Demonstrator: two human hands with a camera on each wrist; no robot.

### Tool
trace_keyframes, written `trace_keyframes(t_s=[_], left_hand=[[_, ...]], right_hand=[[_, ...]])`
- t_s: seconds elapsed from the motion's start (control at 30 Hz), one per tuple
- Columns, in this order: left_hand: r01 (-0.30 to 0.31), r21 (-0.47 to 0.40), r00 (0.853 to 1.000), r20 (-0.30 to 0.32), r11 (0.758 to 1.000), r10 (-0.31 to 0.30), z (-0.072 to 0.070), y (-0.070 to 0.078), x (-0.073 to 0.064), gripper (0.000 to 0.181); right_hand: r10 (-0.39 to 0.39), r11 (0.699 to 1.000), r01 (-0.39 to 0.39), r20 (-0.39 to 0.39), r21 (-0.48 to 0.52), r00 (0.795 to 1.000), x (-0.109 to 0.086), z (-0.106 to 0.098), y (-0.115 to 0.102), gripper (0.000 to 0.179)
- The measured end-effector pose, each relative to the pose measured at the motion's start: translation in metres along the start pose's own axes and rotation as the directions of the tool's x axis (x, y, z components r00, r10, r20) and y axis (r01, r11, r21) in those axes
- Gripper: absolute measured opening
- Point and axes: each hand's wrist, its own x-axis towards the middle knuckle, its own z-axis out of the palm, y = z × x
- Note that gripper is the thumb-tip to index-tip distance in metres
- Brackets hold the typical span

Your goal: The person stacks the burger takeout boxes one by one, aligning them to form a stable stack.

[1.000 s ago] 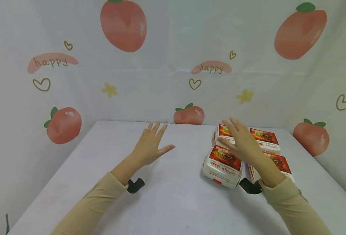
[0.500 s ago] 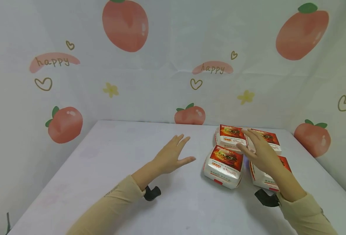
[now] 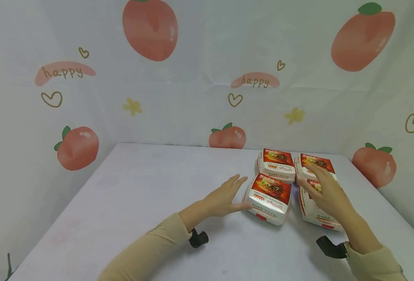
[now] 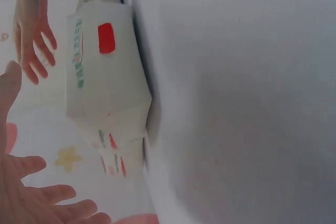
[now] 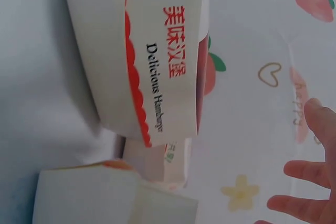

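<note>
Four white hamburger boxes would be several, grouped on the right of the table. My left hand (image 3: 224,198) has its fingers spread at the left side of the front-left hamburger box (image 3: 267,205), its thumb overlapping the front edge in the head view. My right hand (image 3: 329,193), fingers extended, is over the front-right hamburger box (image 3: 317,212) and partly hides it. Behind them are the back-left hamburger box (image 3: 277,158) and the back-right hamburger box (image 3: 317,160). The right wrist view shows "Delicious Hamburger" printed on a box side (image 5: 163,72). Neither hand holds anything.
A white tabletop (image 3: 150,175) carries the boxes. Behind it hangs a white curtain (image 3: 178,97) printed with fruit, hearts and the word "happy". Black wrist cameras, such as the left one (image 3: 199,239), stick out below the sleeves.
My left hand has moved right and toward me, up to the front-left box. My right hand has shifted right and nearer, uncovering the back-left box. The boxes have stayed in place.
</note>
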Motion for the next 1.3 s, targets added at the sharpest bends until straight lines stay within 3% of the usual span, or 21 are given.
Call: trace_keyframes(t_s=[0.17, 0.4, 0.67, 1.03, 1.3], left_hand=[[-0.006, -0.035, 1.000, 0.017, 0.999, 0.006, 0.010, 0.007, 0.008, 0.088], [0.033, -0.094, 0.999, 0.034, 0.995, -0.030, 0.020, 0.013, 0.019, 0.091], [0.068, -0.096, 0.996, 0.060, 0.993, -0.063, 0.028, 0.016, 0.027, 0.096], [0.018, -0.076, 0.997, 0.071, 0.997, -0.012, 0.033, 0.021, 0.033, 0.101], [0.009, -0.074, 0.998, 0.070, 0.997, -0.004, 0.035, 0.023, 0.035, 0.097]], right_hand=[[0.032, 0.999, -0.032, -0.008, 0.000, 0.999, -0.005, 0.000, 0.011, 0.070], [0.056, 0.998, -0.056, -0.028, 0.004, 0.998, -0.014, 0.002, 0.031, 0.067], [0.110, 0.994, -0.111, -0.041, -0.011, 0.993, -0.018, 0.002, 0.052, 0.070], [0.195, 0.980, -0.196, -0.039, -0.028, 0.980, -0.024, 0.002, 0.069, 0.071], [0.192, 0.981, -0.194, -0.051, -0.029, 0.980, -0.025, 0.004, 0.078, 0.069]])
